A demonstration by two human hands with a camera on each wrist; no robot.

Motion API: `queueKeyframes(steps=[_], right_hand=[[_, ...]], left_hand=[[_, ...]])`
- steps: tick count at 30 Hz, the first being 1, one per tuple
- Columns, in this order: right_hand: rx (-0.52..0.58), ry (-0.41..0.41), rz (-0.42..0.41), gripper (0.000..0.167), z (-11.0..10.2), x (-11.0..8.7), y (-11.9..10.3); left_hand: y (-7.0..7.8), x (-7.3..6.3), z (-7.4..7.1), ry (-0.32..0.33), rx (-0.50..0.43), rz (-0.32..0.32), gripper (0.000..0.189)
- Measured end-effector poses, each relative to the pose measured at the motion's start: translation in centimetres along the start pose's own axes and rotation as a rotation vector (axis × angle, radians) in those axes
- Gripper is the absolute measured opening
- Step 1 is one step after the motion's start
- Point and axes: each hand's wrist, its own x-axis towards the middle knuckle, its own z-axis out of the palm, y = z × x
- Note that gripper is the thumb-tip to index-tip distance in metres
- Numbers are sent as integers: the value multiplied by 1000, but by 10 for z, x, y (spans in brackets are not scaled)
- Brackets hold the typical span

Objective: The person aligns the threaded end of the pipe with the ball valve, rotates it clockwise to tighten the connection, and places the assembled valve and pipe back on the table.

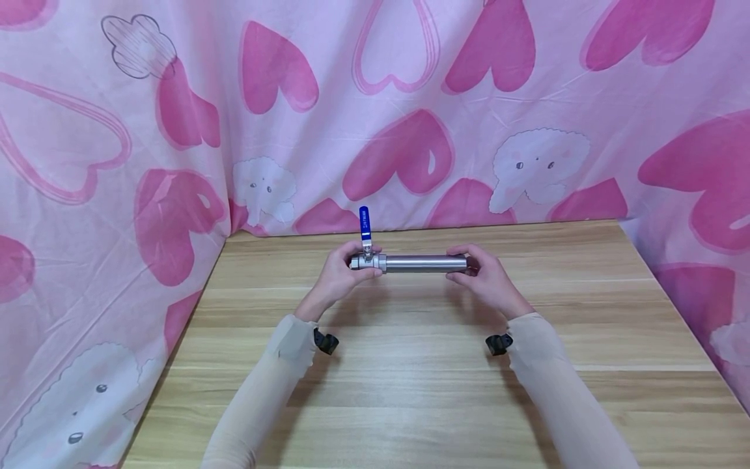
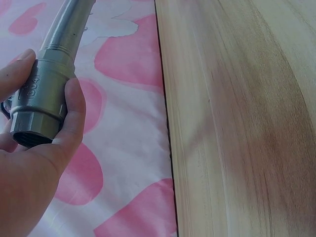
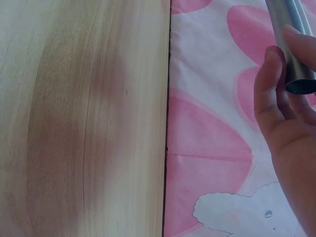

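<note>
A steel ball valve [image 1: 368, 262] with an upright blue lever handle [image 1: 365, 223] is joined to a steel pipe [image 1: 424, 263], and the two lie level above the table. My left hand [image 1: 341, 273] grips the valve body, thumb on one side and fingers on the other. In the left wrist view the valve's open threaded end [image 2: 33, 136] faces back toward the palm. At the pipe's far right end, my right hand [image 1: 489, 280] pinches the tube between thumb and fingers. The right wrist view shows the pipe's hollow end [image 3: 300, 87] beside the fingers.
Beneath the hands is a wood-grain table [image 1: 404, 391]. A pink curtain [image 1: 328, 143] with hearts and white cartoon figures hangs along the table's back and both sides. A black camera mount sits at each wrist, such as the left mount [image 1: 325, 341].
</note>
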Motion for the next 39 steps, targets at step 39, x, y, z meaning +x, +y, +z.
queueKeyframes(steps=[39], right_hand=[[-22,-24,19,38,-5,-11,-32]], left_hand=[[1,-2,1,8,-9,18,41]])
